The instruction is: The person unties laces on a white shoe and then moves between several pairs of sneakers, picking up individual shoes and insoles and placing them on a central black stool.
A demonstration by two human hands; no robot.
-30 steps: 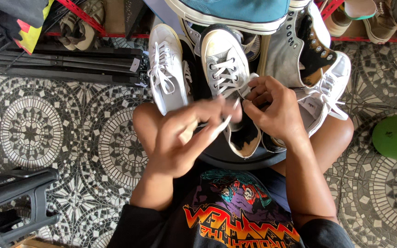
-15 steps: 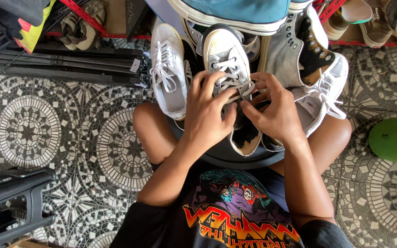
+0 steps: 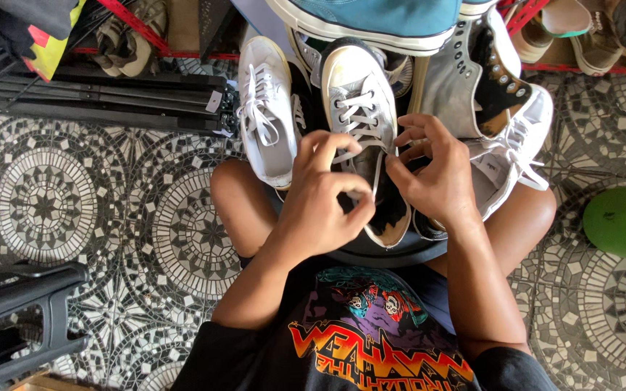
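A grey low-top sneaker (image 3: pixel 360 101) with white laces lies in a dark round basin (image 3: pixel 393 253) on my lap. My left hand (image 3: pixel 324 199) pinches a white lace over the sneaker's opening. My right hand (image 3: pixel 436 174) is just right of it, fingers curled on the sneaker's right side and on the lace end. A white sneaker (image 3: pixel 266 108) lies to the left, and a white high-top (image 3: pixel 501 123) to the right.
A blue sneaker (image 3: pixel 378 18) sits at the top. A folded black stand (image 3: pixel 103 101) lies on the patterned tile floor (image 3: pixel 59 210) at upper left. A green bucket (image 3: pixel 624 224) is at right, a black plastic stool (image 3: pixel 16 318) at lower left, sandals (image 3: pixel 581 29) at upper right.
My left hand has drawn back from the shoe's laces toward my body, pulling a lace. My right hand has opened its fingers a little and stayed beside the sneaker.
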